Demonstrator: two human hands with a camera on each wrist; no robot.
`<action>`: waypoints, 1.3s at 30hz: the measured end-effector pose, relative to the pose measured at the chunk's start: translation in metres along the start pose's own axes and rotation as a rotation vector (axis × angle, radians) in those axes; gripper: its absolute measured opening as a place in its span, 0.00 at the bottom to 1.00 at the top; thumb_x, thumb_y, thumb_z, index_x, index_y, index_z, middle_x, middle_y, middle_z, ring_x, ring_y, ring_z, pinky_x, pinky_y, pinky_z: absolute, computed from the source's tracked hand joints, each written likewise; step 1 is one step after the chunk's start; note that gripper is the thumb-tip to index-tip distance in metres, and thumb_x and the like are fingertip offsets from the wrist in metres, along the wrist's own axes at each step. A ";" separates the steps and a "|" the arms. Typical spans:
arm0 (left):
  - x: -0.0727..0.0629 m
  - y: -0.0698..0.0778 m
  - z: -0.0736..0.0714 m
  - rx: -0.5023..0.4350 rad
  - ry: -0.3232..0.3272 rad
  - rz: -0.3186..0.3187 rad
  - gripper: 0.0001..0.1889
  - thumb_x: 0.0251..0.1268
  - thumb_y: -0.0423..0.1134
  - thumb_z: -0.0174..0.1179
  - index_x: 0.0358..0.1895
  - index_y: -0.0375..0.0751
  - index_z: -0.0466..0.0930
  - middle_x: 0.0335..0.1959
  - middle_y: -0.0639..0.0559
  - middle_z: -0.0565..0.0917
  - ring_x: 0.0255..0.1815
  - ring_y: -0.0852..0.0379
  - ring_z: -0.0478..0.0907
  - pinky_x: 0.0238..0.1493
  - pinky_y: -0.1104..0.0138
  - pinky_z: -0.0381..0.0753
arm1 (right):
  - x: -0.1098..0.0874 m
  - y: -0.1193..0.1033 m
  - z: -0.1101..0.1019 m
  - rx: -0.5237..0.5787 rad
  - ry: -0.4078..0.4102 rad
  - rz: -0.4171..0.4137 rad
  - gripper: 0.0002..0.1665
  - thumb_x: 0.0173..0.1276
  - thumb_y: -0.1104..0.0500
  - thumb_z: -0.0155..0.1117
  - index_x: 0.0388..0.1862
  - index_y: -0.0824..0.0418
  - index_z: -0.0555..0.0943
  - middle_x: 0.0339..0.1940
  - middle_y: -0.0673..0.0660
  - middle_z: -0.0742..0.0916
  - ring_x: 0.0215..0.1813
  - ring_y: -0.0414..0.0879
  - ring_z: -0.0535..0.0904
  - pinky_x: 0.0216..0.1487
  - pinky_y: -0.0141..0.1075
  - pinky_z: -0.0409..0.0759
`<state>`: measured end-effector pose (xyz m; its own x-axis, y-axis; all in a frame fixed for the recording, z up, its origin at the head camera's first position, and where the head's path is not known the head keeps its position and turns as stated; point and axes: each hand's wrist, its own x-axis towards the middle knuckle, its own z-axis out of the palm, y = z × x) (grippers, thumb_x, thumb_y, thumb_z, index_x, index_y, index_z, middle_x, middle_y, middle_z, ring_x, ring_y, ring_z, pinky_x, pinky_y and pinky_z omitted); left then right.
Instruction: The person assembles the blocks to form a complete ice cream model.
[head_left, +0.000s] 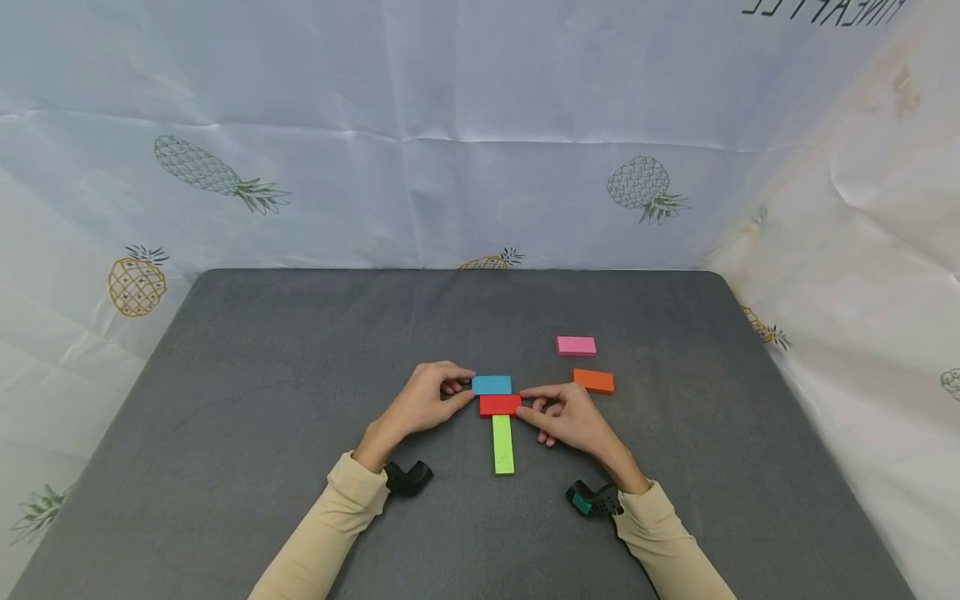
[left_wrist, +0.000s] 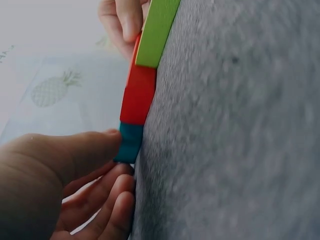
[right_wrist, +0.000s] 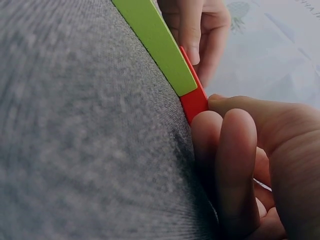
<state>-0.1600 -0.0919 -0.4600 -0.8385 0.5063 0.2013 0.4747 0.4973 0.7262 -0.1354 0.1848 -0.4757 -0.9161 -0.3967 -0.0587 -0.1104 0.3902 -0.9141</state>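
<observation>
A blue block [head_left: 492, 385] and a red block [head_left: 500, 405] lie crosswise against each other on the grey table, the blue one farther back. From the red block's near side a light green block [head_left: 503, 445] runs lengthwise toward the person. My left hand [head_left: 427, 400] pinches the left end of the blue block between thumb and fingers; in the left wrist view the thumb [left_wrist: 95, 147] lies against it. At the right end of the red block, my right hand [head_left: 573, 417] holds it with thumb and index finger, the other fingers curled beneath.
Behind my right hand lies an orange block [head_left: 593, 381], with a pink block [head_left: 576, 346] farther back. The dark grey tabletop [head_left: 247, 433] reaches a pineapple-print cloth [head_left: 420, 192] at its far edge. A black device [head_left: 408, 479] is strapped on each wrist.
</observation>
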 end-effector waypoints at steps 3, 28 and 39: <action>0.001 0.001 0.003 0.001 0.012 -0.004 0.15 0.67 0.34 0.67 0.55 0.32 0.86 0.45 0.42 0.89 0.38 0.55 0.84 0.43 0.67 0.85 | 0.000 -0.001 0.001 -0.013 0.004 0.013 0.20 0.69 0.63 0.71 0.57 0.70 0.84 0.26 0.65 0.85 0.16 0.37 0.78 0.20 0.32 0.80; 0.001 0.005 0.016 -0.058 0.099 -0.069 0.15 0.66 0.33 0.67 0.54 0.33 0.88 0.45 0.42 0.90 0.36 0.56 0.81 0.40 0.68 0.81 | -0.006 -0.032 0.000 -0.007 0.006 0.018 0.18 0.68 0.66 0.70 0.54 0.74 0.85 0.25 0.65 0.85 0.16 0.37 0.78 0.21 0.31 0.79; 0.002 0.004 0.017 -0.059 0.105 -0.075 0.14 0.66 0.34 0.68 0.53 0.35 0.88 0.44 0.43 0.90 0.36 0.56 0.81 0.39 0.68 0.80 | -0.007 -0.033 -0.001 -0.007 0.002 0.004 0.19 0.68 0.66 0.70 0.55 0.75 0.84 0.25 0.67 0.85 0.15 0.36 0.78 0.20 0.30 0.79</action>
<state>-0.1547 -0.0768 -0.4679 -0.8960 0.3911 0.2104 0.3954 0.4869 0.7788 -0.1262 0.1757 -0.4447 -0.9172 -0.3936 -0.0621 -0.1091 0.3981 -0.9108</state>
